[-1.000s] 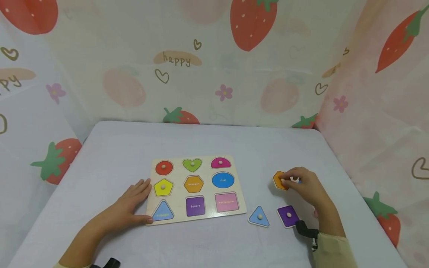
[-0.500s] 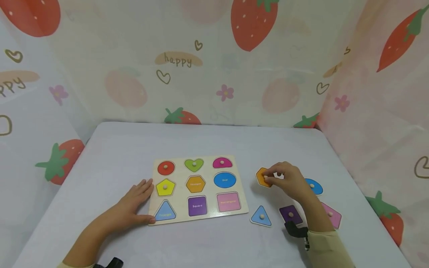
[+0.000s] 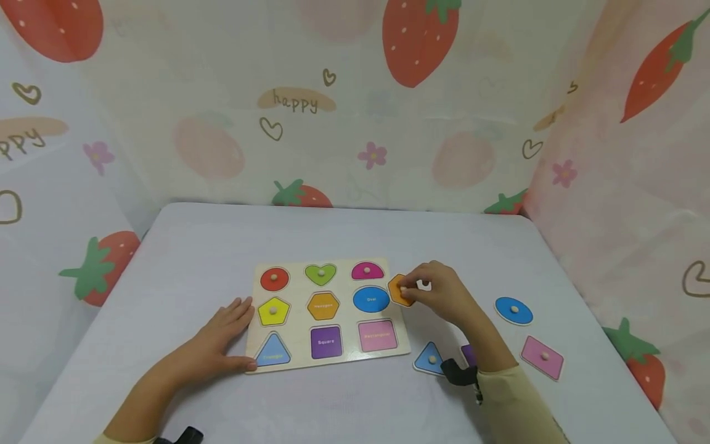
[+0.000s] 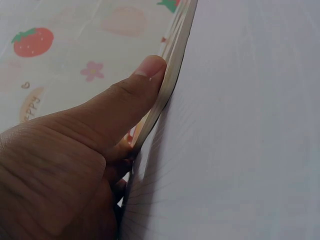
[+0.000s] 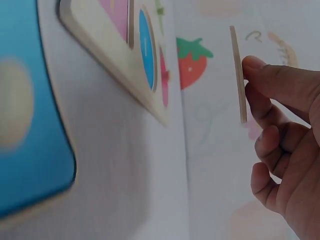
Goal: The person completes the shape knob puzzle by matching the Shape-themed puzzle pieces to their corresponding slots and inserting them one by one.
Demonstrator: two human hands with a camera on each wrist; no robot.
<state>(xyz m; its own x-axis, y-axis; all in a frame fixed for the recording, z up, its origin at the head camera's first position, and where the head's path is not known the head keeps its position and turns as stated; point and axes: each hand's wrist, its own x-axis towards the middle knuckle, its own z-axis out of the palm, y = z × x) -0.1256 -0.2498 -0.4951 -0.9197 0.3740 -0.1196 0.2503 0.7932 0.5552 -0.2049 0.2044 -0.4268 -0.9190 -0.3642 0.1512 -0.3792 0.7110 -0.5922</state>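
My right hand (image 3: 444,293) pinches an orange hexagon puzzle piece (image 3: 395,290) by its knob, above the right edge of the wooden shape puzzle board (image 3: 346,311). The right wrist view shows this piece edge-on, apart from the board. My left hand (image 3: 213,339) rests at the board's left edge, fingers extended and thumb (image 4: 135,90) on the near corner. Knobbed red circle, green heart, magenta half-circle and yellow pentagon pieces sit in their recesses. The hexagon, oval, triangle, square and rectangle recesses show printed bottoms.
Right of the board lie a blue triangle piece (image 3: 427,356), a blue oval piece (image 3: 514,310) and a pink rectangle piece (image 3: 542,357). A purple square piece (image 3: 468,353) is mostly hidden by my right wrist. A strawberry-print curtain (image 3: 344,154) surrounds the white table (image 3: 310,234).
My right hand has carried the orange hexagon piece leftward from the loose pieces to the board's right edge, uncovering the oval and rectangle pieces. The left hand stays at the board.
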